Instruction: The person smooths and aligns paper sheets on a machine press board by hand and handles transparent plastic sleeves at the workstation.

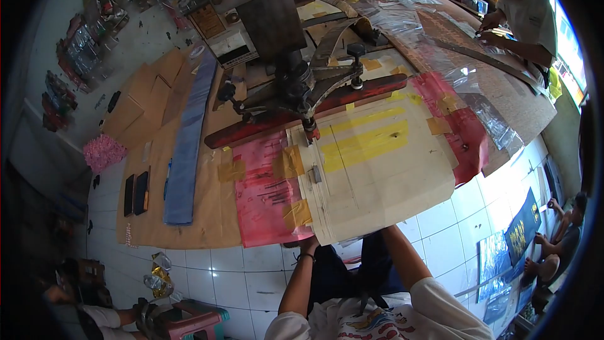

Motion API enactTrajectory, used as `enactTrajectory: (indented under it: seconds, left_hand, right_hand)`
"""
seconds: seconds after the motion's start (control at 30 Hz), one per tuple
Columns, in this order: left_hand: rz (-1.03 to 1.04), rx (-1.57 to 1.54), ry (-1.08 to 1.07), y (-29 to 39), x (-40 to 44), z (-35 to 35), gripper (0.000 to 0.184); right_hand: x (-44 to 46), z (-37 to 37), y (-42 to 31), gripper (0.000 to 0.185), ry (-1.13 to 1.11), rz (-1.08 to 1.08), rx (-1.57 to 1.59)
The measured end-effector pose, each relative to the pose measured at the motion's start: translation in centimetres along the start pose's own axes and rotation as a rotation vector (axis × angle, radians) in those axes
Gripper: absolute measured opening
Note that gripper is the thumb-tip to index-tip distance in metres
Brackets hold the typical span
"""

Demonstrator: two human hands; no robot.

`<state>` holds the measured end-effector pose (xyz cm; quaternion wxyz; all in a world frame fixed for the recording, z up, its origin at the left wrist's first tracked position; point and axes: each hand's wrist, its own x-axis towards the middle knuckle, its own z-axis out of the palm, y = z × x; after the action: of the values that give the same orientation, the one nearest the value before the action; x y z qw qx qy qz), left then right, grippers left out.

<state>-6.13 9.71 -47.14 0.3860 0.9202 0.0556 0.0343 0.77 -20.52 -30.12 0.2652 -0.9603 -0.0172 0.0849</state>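
A cream sheet or board with strips of yellow tape lies at the table's front edge, flanked by red sheets fixed with brown tape. My left hand reaches under the front edge of the red sheet, its fingers hidden. The right forearm ends beneath the cream board, so my right hand is out of sight. Over the board stands a heavy press-like machine with a long red bar and black knobs. A small grey block lies on the board's left side.
Left on the table are a folded blue cloth, two dark phone-like objects and cardboard. Clear plastic covers parts of the right side. One person works at the far right; another sits on the floor. A stool stands lower left.
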Motion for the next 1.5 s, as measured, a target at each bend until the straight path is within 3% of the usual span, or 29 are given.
enactTrajectory:
  seconds: [0.2, 0.3, 0.37, 0.53, 0.6, 0.67, 0.8, 0.87, 0.93, 1.13, 1.23, 1.3, 1.5]
  left_hand:
    - [0.095, 0.057, 0.068, -3.6, 0.0, 2.3, 0.048]
    - [-0.026, -0.375, 0.114, -6.3, 0.3, 3.8, 0.052]
    - [-0.045, -0.421, 0.131, -6.8, 0.1, 4.3, 0.054]
    - [0.176, 0.199, 0.133, -5.8, -0.4, 2.7, 0.055]
    - [-0.064, -0.57, 0.172, -4.8, -0.3, 2.9, 0.053]
    - [-0.171, -0.852, 0.142, -5.6, 0.2, 3.6, 0.052]
    - [-0.1, -0.626, 0.058, -7.7, 0.7, 4.2, 0.057]
    - [-0.009, -0.389, 0.073, -7.2, 0.2, 3.4, 0.06]
    - [0.127, 0.065, 0.093, -7.1, -0.6, 2.7, 0.063]
    - [0.252, 0.476, 0.174, -8.0, -0.4, 3.0, 0.064]
    - [0.288, 0.32, 0.231, -8.2, 0.3, 2.9, 0.064]
    - [0.276, 0.375, 0.216, -8.6, 0.5, 2.9, 0.061]
    - [0.123, 0.058, 0.259, -5.7, 0.7, 1.8, 0.059]
  right_hand:
    - [-0.1, 0.1, 0.2, 0.044, 0.006, 0.002, 0.001]
    - [-0.1, -0.1, 0.2, 0.043, 0.007, 0.004, 0.003]
    - [-0.2, -0.1, 0.3, 0.043, 0.007, 0.005, 0.005]
    - [-0.2, 0.1, 0.2, 0.043, 0.005, 0.006, 0.007]
    - [-0.2, 0.1, 0.2, 0.043, 0.004, 0.007, 0.007]
    - [-0.3, 0.1, 0.3, 0.043, 0.001, 0.008, 0.005]
    - [-0.3, 0.0, 0.3, 0.042, 0.002, 0.005, 0.007]
    - [-0.3, 0.0, 0.4, 0.042, 0.006, 0.008, 0.006]
    - [-0.2, 0.0, 0.4, 0.042, 0.008, 0.009, 0.008]
    - [-0.1, 0.0, 0.4, 0.042, 0.011, 0.006, 0.012]
    - [0.0, 0.0, 0.5, 0.042, 0.013, 0.011, 0.012]
    - [0.1, 0.0, 0.5, 0.041, 0.013, 0.009, 0.011]
    - [0.3, 0.5, 0.9, 0.041, 0.024, 0.002, 0.01]
